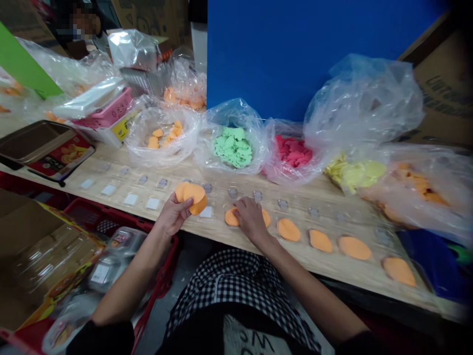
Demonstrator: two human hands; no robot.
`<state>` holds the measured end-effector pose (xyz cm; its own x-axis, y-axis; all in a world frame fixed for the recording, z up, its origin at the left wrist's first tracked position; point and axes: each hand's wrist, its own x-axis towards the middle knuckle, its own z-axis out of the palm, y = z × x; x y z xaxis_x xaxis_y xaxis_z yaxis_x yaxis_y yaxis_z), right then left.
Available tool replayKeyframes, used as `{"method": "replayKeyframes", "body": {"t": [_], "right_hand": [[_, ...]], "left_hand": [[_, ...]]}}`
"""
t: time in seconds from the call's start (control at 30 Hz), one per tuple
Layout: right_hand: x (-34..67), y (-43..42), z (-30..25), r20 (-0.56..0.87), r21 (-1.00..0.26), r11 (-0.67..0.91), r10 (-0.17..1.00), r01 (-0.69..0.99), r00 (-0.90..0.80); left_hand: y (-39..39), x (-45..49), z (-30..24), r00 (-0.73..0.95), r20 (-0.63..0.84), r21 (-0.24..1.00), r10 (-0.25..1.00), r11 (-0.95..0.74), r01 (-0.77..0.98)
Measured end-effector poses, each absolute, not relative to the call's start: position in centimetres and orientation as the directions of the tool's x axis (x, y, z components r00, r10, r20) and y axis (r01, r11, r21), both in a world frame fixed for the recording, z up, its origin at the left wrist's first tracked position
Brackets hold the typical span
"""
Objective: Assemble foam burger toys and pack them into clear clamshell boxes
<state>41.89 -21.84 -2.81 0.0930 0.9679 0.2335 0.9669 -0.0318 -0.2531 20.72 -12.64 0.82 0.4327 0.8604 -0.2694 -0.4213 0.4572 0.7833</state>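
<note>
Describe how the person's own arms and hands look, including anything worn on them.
The left grip and right grip are ungloved human hands. The slender forearms are bare, with no watch or bracelet visible. Plain black sleeves begin toward the elbows; no markings show on them.

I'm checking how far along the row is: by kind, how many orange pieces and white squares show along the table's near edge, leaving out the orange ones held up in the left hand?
Orange pieces: 6, two of them partly hidden by the right hand
White squares: 5 visible; the left hand may hide another
Total: 11 visible
</note>
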Motion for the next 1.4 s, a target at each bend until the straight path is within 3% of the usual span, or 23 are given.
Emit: {"method": "replayKeyframes", "body": {"t": [0.13,0.27,0.37,0.5,0.6,0.67,0.77,0.87,1.0,1.2,1.3,1.4], "right_hand": [[41.3,-21.4,-1.7,0.343,-0.391,0.022,0.931,0.920,0.124],[39.9,-20.4,1.5,0.404,-0.418,0.326,0.903,0.848,-0.148],[38.9,-19.4,3.1,0.344,-0.435,0.419,0.895,0.797,-0.283],[38.5,-18.3,3.2,0.316,-0.661,0.286,0.945,0.694,-0.088],[38.7,-17.6,2.8,0.249,-0.901,0.148,0.946,0.408,0.207],[39.0,-17.2,2.5,0.145,-0.979,0.087,0.931,0.182,0.335],[39.0,-16.8,1.5,-0.017,-0.999,-0.028,0.957,0.036,0.290],[38.3,-16.6,0.1,-0.099,-0.987,-0.117,0.983,0.111,0.156],[36.9,-16.3,-1.7,-0.043,-0.918,-0.090,0.991,0.387,0.127],[35.9,-16.3,-2.2,0.138,-0.590,0.062,0.990,0.805,0.025],[35.8,-16.5,-2.2,0.174,-0.488,0.117,0.984,0.865,-0.035],[36.0,-16.6,-2.4,0.197,-0.500,0.138,0.979,0.855,-0.042]], "left_hand": [[-13.3,21.3,1.3,0.451,-0.309,0.780,0.837,0.495,-0.383],[-13.9,21.6,1.7,0.542,-0.313,0.775,0.780,0.539,-0.329],[-14.1,21.6,1.8,0.603,-0.311,0.787,0.734,0.555,-0.269],[-14.4,21.3,1.9,0.599,-0.329,0.815,0.730,0.541,-0.211],[-14.3,20.7,2.1,0.564,-0.339,0.833,0.753,0.519,-0.192],[-13.9,19.9,2.2,0.542,-0.332,0.849,0.772,0.495,-0.186],[-12.9,18.2,2.2,0.490,-0.306,0.874,0.816,0.445,-0.195],[-12.1,16.6,2.2,0.428,-0.293,0.886,0.855,0.411,-0.214],[-11.9,15.6,2.2,0.383,-0.280,0.889,0.880,0.388,-0.242],[-12.2,15.5,2.0,0.356,-0.294,0.881,0.887,0.396,-0.258],[-12.0,15.4,1.9,0.343,-0.297,0.879,0.891,0.395,-0.266],[-11.8,15.3,1.9,0.334,-0.301,0.876,0.893,0.398,-0.273]]}}
